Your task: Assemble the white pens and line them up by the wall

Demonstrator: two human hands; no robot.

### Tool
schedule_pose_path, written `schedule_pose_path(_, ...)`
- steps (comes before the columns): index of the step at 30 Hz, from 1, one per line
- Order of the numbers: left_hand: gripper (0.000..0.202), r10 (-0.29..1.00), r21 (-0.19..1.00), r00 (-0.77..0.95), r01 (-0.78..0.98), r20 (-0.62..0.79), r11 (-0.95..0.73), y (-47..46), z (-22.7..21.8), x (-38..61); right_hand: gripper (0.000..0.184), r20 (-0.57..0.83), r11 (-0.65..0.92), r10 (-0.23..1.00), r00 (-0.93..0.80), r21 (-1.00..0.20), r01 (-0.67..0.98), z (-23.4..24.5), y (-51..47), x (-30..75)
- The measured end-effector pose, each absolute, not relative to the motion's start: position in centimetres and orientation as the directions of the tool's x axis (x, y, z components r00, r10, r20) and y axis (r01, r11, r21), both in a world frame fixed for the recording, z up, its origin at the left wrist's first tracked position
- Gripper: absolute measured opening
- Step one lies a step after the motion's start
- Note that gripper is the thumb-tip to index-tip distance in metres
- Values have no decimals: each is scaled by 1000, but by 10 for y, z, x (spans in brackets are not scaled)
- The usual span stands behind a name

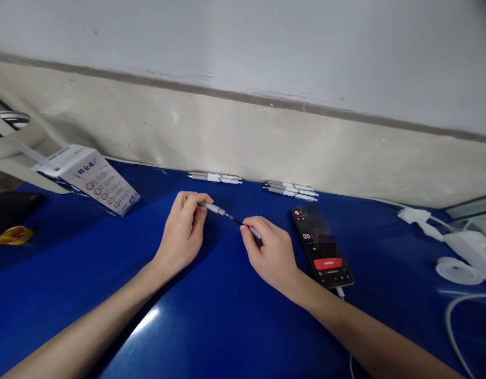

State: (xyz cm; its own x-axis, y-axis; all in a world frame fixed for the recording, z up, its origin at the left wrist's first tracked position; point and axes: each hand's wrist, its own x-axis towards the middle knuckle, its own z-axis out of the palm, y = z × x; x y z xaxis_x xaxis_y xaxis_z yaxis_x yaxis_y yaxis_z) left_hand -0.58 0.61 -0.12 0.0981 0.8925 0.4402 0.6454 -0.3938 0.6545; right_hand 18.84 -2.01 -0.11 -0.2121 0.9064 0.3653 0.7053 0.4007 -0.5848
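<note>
My left hand is closed around a white pen barrel, whose clear end points toward the right hand. A thin dark pen refill with a small spring spans the gap between the two hands. Its right end is pinched between the thumb and finger of my right hand. Also in the right hand is a whitish pen piece, mostly hidden by the fingers. Beyond the hands, two white pens lie side by side near the wall, and several more pens lie to their right.
A phone with a cable lies right of my right hand. At the left stand a white carton and a yellow coil. White cables, a round lid and a power strip lie at the right on the blue table.
</note>
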Motion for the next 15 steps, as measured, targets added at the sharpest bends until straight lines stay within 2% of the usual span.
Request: schedule_pose_path(15,19,842,562,193,667,504,-489,2,-1,-3,13,366,403,905,-219,-567,718,-2,-20,189)
